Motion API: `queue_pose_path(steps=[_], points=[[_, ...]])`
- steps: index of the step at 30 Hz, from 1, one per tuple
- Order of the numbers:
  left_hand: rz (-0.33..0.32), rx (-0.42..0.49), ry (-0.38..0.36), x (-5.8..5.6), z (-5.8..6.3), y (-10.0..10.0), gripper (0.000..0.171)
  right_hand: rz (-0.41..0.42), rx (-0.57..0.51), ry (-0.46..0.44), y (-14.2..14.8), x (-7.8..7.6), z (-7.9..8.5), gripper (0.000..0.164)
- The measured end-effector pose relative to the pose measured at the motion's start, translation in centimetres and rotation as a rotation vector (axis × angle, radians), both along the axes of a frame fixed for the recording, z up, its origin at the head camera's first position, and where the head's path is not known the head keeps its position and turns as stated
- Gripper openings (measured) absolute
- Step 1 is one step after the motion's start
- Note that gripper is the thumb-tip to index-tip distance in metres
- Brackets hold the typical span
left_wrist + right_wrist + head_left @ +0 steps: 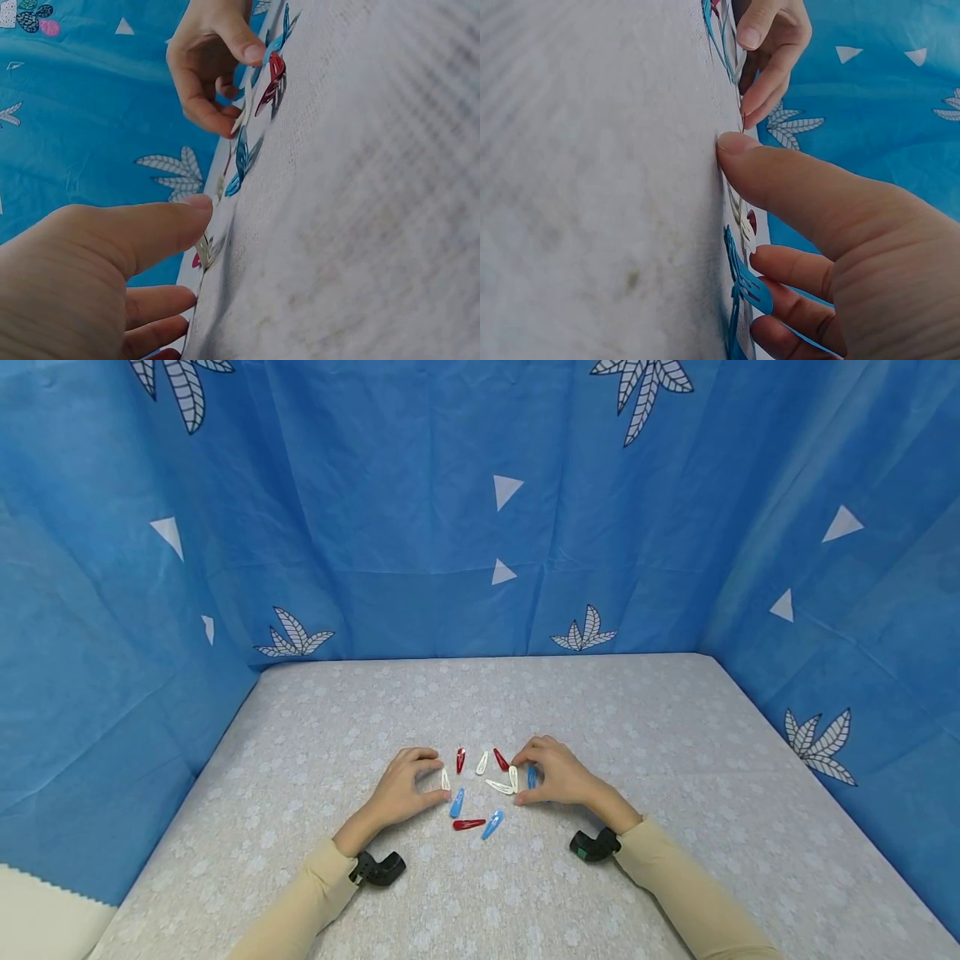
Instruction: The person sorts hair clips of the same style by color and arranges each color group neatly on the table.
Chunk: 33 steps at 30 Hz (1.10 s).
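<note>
Hair clips [469,824] in red, white and blue are spread on the surface [480,902], mostly between the fingers of the left hand [397,789] and those of the right hand [561,774]. On both sides the fingers are parted widely from the thumb, and nothing is gripped. A white clip [446,781] is framed by the left fingers; a blue clip [532,777] is partly surrounded by the right. Whether either is touched cannot be told.
</note>
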<state>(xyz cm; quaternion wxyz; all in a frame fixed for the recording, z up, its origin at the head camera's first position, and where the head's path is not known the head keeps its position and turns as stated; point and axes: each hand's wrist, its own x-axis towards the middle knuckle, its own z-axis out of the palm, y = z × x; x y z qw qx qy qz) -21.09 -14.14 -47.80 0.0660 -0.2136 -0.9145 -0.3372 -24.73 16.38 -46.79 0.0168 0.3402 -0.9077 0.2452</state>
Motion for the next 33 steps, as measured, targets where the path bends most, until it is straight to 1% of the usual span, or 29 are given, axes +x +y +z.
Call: queue_pose_path(steps=[5,11,17,25,33], points=[[0.000,-0.001,0.023,0.08,-0.02,0.05,0.048,0.000,0.000,0.013,-0.05,0.08,0.02,0.050],[-0.001,-0.003,0.047,0.05,-0.28,0.06,0.045,-0.008,0.004,0.000,-0.08,0.08,0.06,0.047],[-0.005,0.004,0.072,-0.06,-0.53,0.07,0.042,-0.004,0.006,0.007,-0.14,0.11,0.07,0.045],[-0.011,-0.014,0.084,-0.22,-0.72,-0.03,0.044,-0.009,0.007,-0.010,-0.26,0.32,0.40,0.045],[-0.012,-0.016,0.066,-0.20,-0.51,0.01,0.045,-0.007,0.010,-0.012,-0.30,0.38,0.62,0.043]])
